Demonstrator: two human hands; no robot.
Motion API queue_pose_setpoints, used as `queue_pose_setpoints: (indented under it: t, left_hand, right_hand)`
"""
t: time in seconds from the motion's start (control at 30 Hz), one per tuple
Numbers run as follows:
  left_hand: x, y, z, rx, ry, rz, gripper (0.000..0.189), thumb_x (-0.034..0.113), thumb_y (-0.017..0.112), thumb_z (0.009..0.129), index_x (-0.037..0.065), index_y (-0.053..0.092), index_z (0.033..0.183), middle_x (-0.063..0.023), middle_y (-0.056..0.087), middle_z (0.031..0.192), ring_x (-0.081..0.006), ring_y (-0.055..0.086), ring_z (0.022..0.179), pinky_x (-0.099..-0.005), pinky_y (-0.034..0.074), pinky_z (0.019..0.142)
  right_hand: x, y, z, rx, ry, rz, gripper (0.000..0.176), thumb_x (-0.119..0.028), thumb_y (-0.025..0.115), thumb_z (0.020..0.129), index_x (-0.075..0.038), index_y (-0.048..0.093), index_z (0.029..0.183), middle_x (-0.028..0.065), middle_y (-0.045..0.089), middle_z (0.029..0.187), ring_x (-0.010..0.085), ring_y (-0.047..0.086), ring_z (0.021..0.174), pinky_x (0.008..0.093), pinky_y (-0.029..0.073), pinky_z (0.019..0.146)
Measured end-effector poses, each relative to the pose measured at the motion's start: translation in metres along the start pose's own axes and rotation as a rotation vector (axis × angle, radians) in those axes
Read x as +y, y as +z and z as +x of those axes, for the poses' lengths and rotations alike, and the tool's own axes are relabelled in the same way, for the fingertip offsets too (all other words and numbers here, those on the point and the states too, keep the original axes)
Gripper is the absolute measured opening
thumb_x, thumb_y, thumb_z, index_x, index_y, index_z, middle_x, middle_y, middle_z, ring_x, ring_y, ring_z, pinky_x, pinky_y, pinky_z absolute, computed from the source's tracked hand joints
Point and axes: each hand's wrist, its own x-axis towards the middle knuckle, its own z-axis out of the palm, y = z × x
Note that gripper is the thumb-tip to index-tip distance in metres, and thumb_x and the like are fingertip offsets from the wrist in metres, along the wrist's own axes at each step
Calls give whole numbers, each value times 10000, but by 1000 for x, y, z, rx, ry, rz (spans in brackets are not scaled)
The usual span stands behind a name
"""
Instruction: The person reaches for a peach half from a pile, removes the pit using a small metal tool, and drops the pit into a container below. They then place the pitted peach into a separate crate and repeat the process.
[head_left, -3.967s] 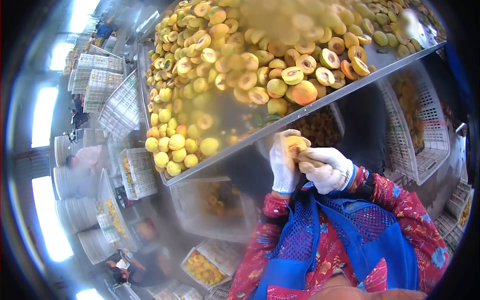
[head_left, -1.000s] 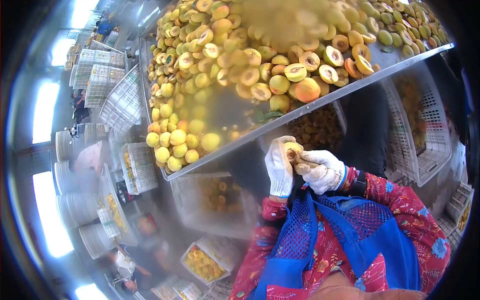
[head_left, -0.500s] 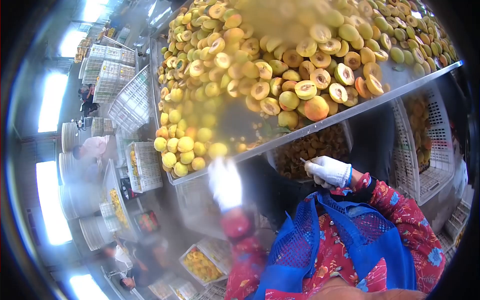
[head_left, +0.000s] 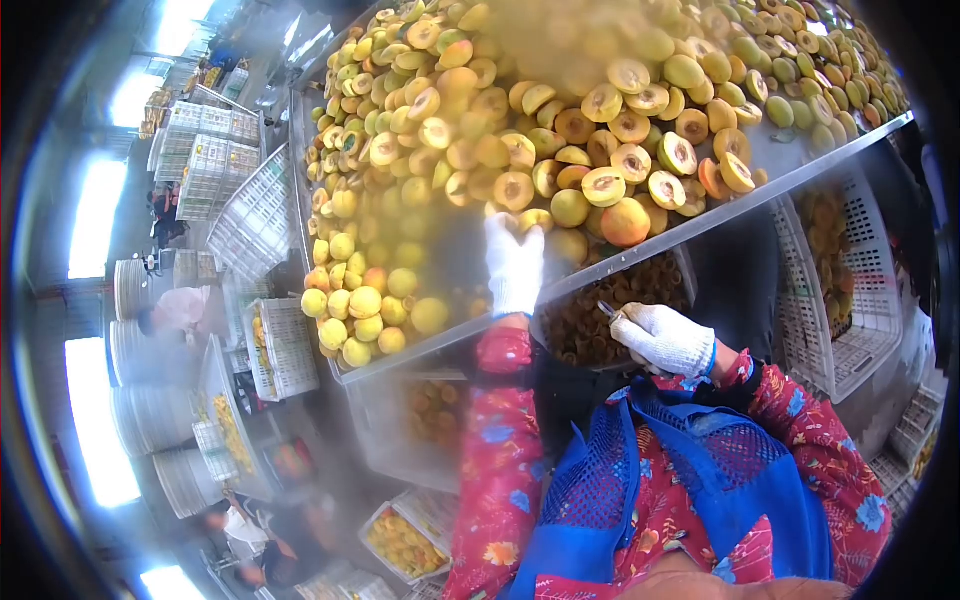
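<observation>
My left hand (head_left: 515, 268), in a white glove, reaches over the near edge of the metal table (head_left: 590, 272). Its fingers are spread beside halved yellow fruit (head_left: 513, 190), with nothing visibly gripped. In a white glove too, my right hand (head_left: 665, 338) is closed around a small metal tool (head_left: 606, 308), whose tip points up and left. That hand is above a container of dark brown fruit pieces (head_left: 640, 282), in front of my body. Whole yellow fruits (head_left: 366, 302) lie at the table's left corner. A blurred patch covers part of the fruit pile.
White crates with fruit stand at the right (head_left: 850, 350) and lower left (head_left: 405, 540). Under the table's left corner is a translucent bin (head_left: 400, 440). Stacked crates (head_left: 215, 170), round stacked containers (head_left: 150, 415) and people are further left.
My left hand has moved from the table's front edge up and right to the fruit pile. The right hand stays almost in place with the tool. The view has shifted slightly.
</observation>
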Motion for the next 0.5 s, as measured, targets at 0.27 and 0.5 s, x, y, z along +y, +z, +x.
queue_pose_setpoints:
  t: [0.27, 0.5]
  left_hand:
    - [12, -20, -62, -183, -280, -1153, 376, 160, 628, 893, 44, 593, 1249, -76, 654, 1012, -150, 652, 836, -262, 535, 637]
    - [27, -32, -118, -315, -391, -1039, 398, 248, 566, 984, 55, 525, 1330, -86, 644, 985, -139, 602, 700, -263, 492, 590]
  right_hand:
    - [-35, 2, -16, 323, -349, -410, 313, -305, 569, 1008, 5, 593, 971, 248, 648, 760, 432, 650, 685, 486, 501, 618]
    - [-31, 26, -15, 351, -473, -637, 293, -268, 613, 978, 23, 583, 946, 219, 641, 678, 413, 636, 579, 486, 508, 522]
